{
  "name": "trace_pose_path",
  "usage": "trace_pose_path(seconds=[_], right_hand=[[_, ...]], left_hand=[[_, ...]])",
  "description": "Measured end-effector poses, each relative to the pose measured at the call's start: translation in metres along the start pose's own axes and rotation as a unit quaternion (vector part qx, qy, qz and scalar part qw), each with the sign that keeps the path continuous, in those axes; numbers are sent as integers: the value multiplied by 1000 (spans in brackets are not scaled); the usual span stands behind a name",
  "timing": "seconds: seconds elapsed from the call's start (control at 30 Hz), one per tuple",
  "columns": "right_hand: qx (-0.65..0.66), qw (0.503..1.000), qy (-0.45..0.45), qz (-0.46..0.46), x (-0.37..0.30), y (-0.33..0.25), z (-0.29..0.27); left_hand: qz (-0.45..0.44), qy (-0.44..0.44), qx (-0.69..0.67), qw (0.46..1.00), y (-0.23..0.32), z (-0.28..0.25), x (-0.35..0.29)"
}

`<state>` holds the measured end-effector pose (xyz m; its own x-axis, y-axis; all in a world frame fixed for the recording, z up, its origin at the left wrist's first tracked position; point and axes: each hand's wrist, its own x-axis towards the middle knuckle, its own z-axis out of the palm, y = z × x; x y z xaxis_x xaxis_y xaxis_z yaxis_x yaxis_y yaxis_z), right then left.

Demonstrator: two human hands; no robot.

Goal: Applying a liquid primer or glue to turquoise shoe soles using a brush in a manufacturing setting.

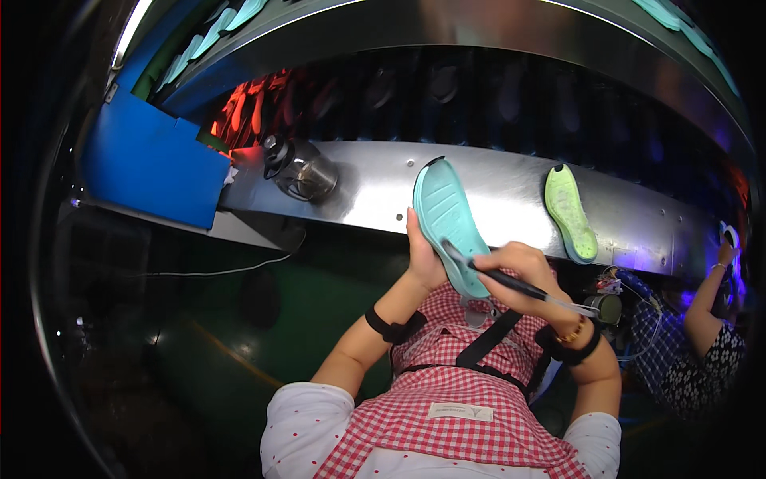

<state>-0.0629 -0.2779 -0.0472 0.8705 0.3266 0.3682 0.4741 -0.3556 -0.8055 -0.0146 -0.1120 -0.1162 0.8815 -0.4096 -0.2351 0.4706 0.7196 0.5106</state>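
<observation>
My left hand [425,257] grips a turquoise shoe sole [445,199] by its left edge, holding it tilted with its hollow inner face up. A black tip shows at the sole's far end. In my right hand [523,271] is a black-handled brush [515,283], its blurred grey bristles on the sole's inner face near the close end. What looks like a thin clear tube runs from the handle's rear past my wrist. To the right, a pale green sole [563,198] with a turquoise outer rim lies on the metal ledge [499,172], its inner face up.
A dark-lidded clear jug [313,172] stands on the ledge at left, near a blue panel [152,160]. Beyond the ledge, dark sole shapes hang in a row, red-lit at left. A round greenish container [608,309] and another person's arm [708,295] are at right.
</observation>
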Motion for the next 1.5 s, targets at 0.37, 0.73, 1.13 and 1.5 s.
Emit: trace_pose_path(seconds=[0.37, 0.73, 1.13, 1.5], right_hand=[[216, 958, 22, 188, 25, -24, -24], [176, 978, -73, 85, 16, -41, -35], [230, 966, -114, -24, 6, -42, -40], [327, 943, -30, 56, -6, -29, -42]], left_hand=[[-93, -91, -170, 977, 5, 41, -25], [-11, -89, -5, 996, 22, 43, -27], [185, -71, -28, 980, 51, 62, -23], [201, -111, 26, 973, 63, 67, -25]])
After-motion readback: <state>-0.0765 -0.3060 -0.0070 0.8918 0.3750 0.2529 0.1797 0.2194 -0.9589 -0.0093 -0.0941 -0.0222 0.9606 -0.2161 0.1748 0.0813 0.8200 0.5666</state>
